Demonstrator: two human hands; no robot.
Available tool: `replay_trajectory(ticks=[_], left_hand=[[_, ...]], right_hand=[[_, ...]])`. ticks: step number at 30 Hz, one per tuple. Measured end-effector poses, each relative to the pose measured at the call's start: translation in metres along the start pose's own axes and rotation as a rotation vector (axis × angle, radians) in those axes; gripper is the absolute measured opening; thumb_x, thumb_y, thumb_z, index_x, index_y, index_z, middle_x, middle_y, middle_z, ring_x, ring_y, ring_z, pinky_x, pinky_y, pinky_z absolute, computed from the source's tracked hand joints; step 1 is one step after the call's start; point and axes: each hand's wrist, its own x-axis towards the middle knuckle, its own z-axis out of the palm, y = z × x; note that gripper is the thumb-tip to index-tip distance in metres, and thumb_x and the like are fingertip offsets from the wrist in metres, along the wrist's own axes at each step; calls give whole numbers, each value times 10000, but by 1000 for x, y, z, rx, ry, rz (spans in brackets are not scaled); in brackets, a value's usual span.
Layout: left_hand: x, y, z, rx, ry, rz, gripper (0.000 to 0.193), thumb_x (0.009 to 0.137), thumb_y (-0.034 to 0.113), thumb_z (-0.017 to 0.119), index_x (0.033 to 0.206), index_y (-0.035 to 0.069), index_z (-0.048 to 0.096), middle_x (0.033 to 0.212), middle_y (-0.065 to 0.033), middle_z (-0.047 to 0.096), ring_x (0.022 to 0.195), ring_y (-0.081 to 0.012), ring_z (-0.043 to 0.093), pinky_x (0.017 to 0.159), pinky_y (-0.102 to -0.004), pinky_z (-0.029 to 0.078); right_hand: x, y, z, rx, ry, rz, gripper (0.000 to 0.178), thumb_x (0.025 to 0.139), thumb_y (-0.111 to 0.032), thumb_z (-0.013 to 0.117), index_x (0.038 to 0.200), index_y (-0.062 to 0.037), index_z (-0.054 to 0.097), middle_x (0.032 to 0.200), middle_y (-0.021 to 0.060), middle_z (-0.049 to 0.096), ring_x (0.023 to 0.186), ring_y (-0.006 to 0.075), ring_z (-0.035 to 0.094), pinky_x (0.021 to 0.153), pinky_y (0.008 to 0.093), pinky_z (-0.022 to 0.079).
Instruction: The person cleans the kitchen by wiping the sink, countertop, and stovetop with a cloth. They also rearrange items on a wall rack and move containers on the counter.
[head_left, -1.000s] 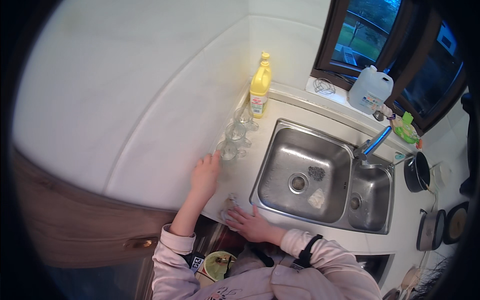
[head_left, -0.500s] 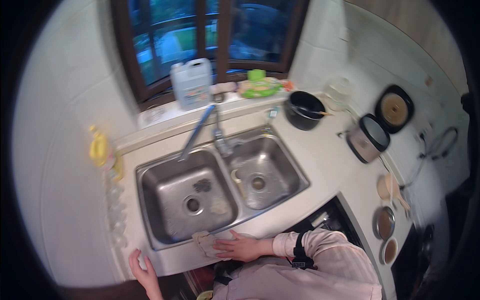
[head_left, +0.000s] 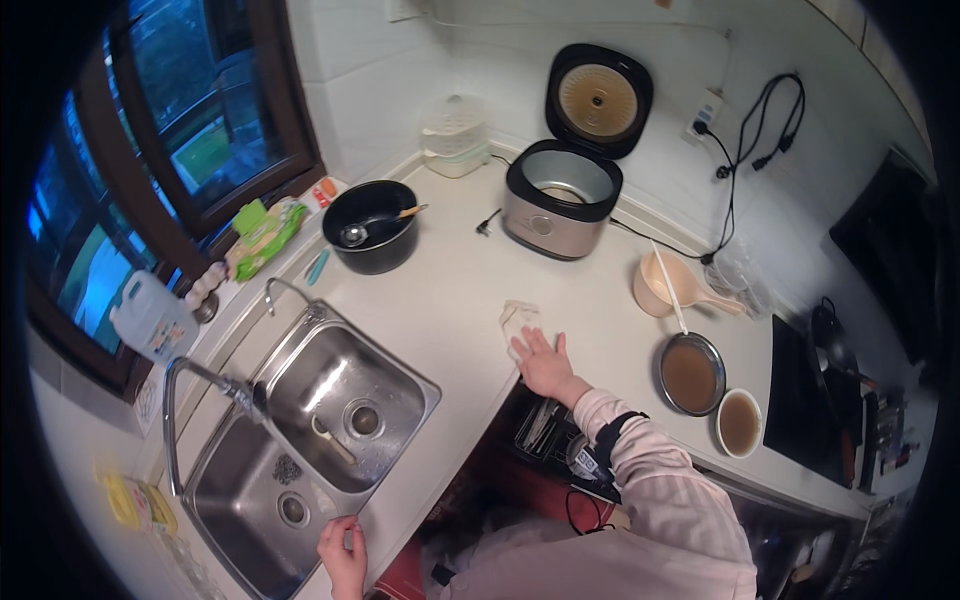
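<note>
Head view: right hand [head_left: 545,362] is laid flat, fingers spread, on a cloth [head_left: 517,318] on the counter [head_left: 450,290] (nothing gripped), near the rice cooker [head_left: 560,200]. Left hand [head_left: 343,548] is curled over the front rim of the sink [head_left: 330,420].

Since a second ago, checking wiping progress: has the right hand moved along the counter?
Yes. The right hand with the cloth moved from the sink's front edge toward the rice cooker.
</note>
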Motion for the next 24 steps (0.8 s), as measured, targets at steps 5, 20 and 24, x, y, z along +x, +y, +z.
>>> replay_trajectory(ticks=[5,20,24], left_hand=[[36,12,16,-6,-139,13,88,817,-15,618,897,6,649,834,-141,654,769,-294,643,724,-359,504],[118,-3,75,-170,-344,229,111,802,24,642,910,38,666,840,-129,663,780,-316,641,701,-400,509],[141,23,102,-203,-424,319,111,805,20,643,912,39,669,842,-129,666,781,-317,645,707,-398,511]], right_hand=[[-17,-3,14,123,40,99,556,957,-265,459,1488,-145,343,1590,137,206,1474,311,183,1082,716,160],[-59,55,20,199,77,389,574,967,-279,446,1510,-165,298,1604,149,158,1475,358,161,1078,722,154],[-114,42,23,172,57,315,577,962,-274,464,1506,-162,305,1600,155,165,1468,370,183,1055,740,183]])
